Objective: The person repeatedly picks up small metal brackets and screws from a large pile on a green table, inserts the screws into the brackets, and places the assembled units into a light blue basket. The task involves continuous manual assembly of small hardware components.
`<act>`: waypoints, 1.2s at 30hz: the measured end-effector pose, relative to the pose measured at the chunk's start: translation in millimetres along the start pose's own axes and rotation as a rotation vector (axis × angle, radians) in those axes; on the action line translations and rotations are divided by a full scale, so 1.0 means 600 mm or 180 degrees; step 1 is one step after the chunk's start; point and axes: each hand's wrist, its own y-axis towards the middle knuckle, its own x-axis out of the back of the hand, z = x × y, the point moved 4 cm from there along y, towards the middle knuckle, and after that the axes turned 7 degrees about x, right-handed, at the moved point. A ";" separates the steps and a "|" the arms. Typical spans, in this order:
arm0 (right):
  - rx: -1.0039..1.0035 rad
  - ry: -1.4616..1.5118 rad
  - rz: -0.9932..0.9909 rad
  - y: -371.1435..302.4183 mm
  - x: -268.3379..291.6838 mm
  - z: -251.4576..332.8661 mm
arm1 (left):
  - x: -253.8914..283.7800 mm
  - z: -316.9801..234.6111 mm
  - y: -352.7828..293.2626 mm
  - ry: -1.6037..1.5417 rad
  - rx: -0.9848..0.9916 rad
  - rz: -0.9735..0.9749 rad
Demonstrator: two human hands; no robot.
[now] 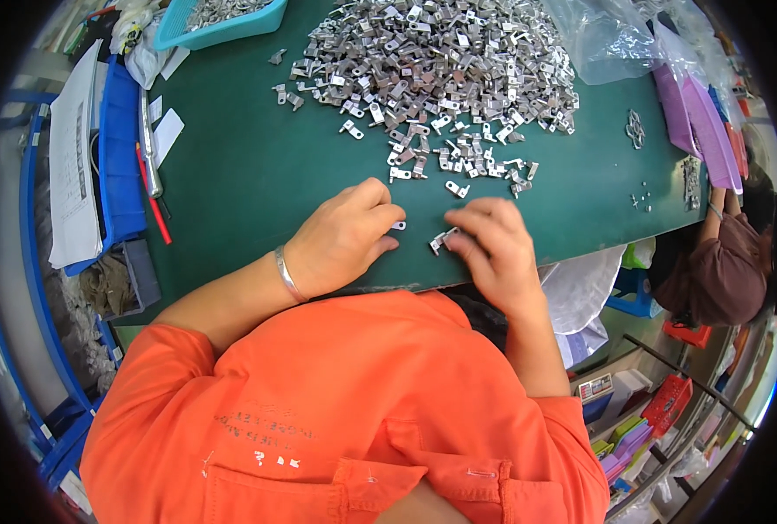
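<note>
Apparently pinching small bracket (399, 225) in left hand (340, 231) | pinching angled bracket (438, 242) in right hand (495, 249) — slanted up rightward | apart, right of left thumb (386, 246)

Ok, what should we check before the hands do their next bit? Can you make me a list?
1. Left hand has a left-side metal piece: ok, one end shows.
2. Right hand has a right-side metal piece: ok.
3. Big pile nearby: ok, just beyond the hands.
4. Stray pieces gathered in: not ok, several lie apart.
5. Pieces undamaged: cannot tell, too small.
</note>
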 end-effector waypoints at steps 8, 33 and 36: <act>-0.1830 0.2896 -0.0488 -0.049 -0.015 -0.032 | -0.002 -0.006 0.016 -0.0632 0.0291 0.0070; -0.1989 0.3730 -0.0679 -0.050 -0.033 -0.031 | -0.049 0.030 0.002 -0.3809 0.1895 0.0516; -0.2002 0.3708 -0.0660 -0.052 -0.033 -0.033 | -0.049 0.027 0.003 -0.3950 0.1989 0.0523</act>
